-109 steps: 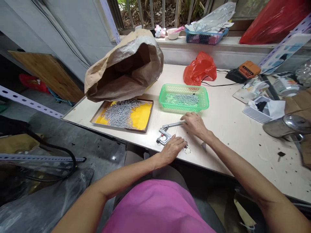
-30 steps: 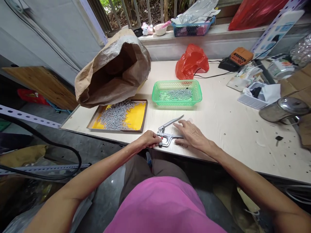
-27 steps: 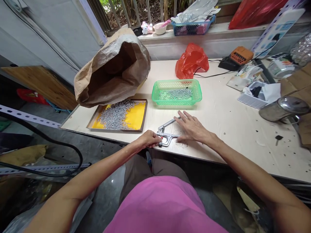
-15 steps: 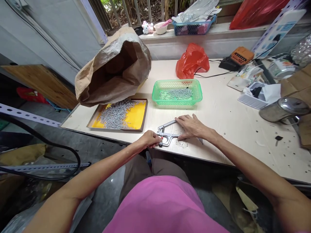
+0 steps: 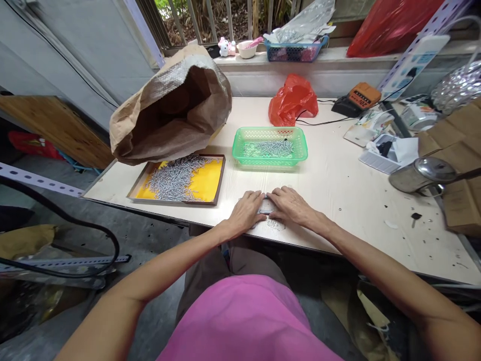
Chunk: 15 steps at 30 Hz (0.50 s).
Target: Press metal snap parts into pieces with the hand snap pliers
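- My left hand (image 5: 246,211) bends over one end of a metal hand tool (image 5: 265,212), hiding most of it; its palm faces down, and I cannot tell whether its fingers close on anything beneath.
- My right hand (image 5: 289,204), half-curled, holds the tool's handle end, its fingers at the upper bar and its thumb by the lower one.
- The tool lies between and under both hands, near the front edge of the pale table (image 5: 323,175), with only short lengths of its two bars showing in the gap.
- Just beyond my hands sits a green plastic basket (image 5: 269,162), small metal pieces (image 5: 276,147) spread across its bottom.
- To the left, a shallow tray (image 5: 221,183) with a yellow bottom bears a heap of small metal parts (image 5: 173,179).
- A large brown paper bag (image 5: 214,123) gapes open behind and partly over that tray.
- Farther back rest a crumpled red plastic bag (image 5: 291,103) and an orange-and-black device (image 5: 363,96); a metal pot (image 5: 408,179) stands far to my right.
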Each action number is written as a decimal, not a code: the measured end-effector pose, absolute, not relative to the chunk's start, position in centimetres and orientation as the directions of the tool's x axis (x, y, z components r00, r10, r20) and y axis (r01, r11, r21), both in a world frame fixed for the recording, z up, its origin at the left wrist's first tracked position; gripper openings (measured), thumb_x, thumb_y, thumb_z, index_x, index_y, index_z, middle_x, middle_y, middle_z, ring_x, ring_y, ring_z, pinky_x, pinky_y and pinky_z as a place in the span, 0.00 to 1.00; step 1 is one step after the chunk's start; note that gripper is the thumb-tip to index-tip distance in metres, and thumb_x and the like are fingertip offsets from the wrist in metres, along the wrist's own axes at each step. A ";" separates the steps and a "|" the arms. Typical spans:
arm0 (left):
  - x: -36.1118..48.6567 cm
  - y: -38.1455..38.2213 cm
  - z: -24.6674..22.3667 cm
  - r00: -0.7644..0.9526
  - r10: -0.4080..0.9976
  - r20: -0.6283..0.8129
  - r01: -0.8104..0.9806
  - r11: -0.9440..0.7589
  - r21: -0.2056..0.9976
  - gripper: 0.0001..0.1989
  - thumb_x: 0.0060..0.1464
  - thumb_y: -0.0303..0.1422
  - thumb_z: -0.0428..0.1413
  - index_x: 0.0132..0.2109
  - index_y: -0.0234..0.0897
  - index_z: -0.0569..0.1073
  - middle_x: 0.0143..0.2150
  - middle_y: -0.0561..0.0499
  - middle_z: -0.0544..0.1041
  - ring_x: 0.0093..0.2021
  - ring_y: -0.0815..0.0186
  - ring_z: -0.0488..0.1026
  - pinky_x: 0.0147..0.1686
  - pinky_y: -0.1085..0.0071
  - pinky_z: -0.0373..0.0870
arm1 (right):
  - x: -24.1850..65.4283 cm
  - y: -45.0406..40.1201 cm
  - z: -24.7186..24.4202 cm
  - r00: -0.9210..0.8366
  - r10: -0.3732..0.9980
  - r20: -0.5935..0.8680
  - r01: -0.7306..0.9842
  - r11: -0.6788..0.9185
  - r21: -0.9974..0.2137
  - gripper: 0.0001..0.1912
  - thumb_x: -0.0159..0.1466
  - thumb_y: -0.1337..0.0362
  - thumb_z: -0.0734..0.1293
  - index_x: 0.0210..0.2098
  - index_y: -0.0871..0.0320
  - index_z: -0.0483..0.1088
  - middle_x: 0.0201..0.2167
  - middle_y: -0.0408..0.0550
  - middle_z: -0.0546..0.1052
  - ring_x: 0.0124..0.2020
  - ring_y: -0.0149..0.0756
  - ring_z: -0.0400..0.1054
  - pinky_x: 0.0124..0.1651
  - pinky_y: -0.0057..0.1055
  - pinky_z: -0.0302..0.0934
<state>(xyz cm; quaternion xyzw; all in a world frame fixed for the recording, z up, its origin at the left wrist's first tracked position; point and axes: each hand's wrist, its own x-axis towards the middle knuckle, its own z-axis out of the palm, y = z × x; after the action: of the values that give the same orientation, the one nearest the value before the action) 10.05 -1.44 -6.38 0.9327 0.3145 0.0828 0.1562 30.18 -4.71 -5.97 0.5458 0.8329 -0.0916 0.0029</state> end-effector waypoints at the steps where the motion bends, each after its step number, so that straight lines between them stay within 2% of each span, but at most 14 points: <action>1: 10.5 -1.0 -6.5 0.815 0.578 0.040 0.535 -0.778 0.330 0.28 0.54 0.36 0.60 0.59 0.32 0.63 0.58 0.40 0.67 0.56 0.55 0.62 0.54 0.60 0.63 | 30.3 -4.8 -6.0 -0.401 0.910 -0.105 0.910 0.383 -0.160 0.29 0.59 0.51 0.70 0.52 0.62 0.66 0.48 0.59 0.71 0.47 0.48 0.63 0.48 0.41 0.56; 4: 11.2 0.1 -6.5 0.840 0.543 -0.013 0.525 -0.806 0.273 0.27 0.55 0.37 0.58 0.59 0.32 0.63 0.55 0.41 0.69 0.53 0.55 0.64 0.52 0.60 0.64 | 30.7 -4.8 -5.7 -0.378 0.918 -0.118 0.918 0.355 -0.176 0.33 0.57 0.50 0.71 0.54 0.63 0.65 0.49 0.60 0.70 0.48 0.49 0.62 0.45 0.39 0.58; 7: 11.6 0.7 -6.2 0.834 0.548 -0.060 0.548 -0.813 0.196 0.26 0.55 0.38 0.58 0.57 0.31 0.64 0.50 0.40 0.70 0.50 0.54 0.65 0.47 0.61 0.66 | 30.7 -4.6 -5.2 -0.365 0.920 -0.144 0.928 0.348 -0.133 0.27 0.58 0.52 0.71 0.50 0.63 0.69 0.45 0.58 0.71 0.45 0.48 0.64 0.44 0.38 0.57; 9: 11.7 0.9 -6.2 0.848 0.524 -0.083 0.530 -0.828 0.183 0.22 0.55 0.39 0.57 0.53 0.33 0.68 0.48 0.42 0.70 0.48 0.55 0.65 0.45 0.62 0.66 | 30.4 -4.5 -5.1 -0.363 0.918 -0.157 0.930 0.348 -0.119 0.22 0.59 0.53 0.71 0.46 0.63 0.71 0.41 0.57 0.72 0.43 0.46 0.64 0.44 0.37 0.57; 15: 11.9 1.2 -6.8 0.861 0.505 -0.052 0.502 -0.830 0.243 0.11 0.58 0.36 0.54 0.44 0.34 0.73 0.42 0.45 0.72 0.45 0.58 0.66 0.43 0.64 0.66 | 30.2 -5.2 -6.5 -0.355 0.927 -0.123 0.909 0.311 -0.277 0.11 0.67 0.59 0.64 0.39 0.62 0.72 0.36 0.51 0.73 0.39 0.38 0.66 0.40 0.31 0.56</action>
<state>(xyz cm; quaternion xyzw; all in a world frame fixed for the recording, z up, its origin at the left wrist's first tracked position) 11.90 1.19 -6.82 0.9566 0.2632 0.0071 0.1249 30.21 -5.25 -6.47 0.5672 0.8092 -0.1503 -0.0293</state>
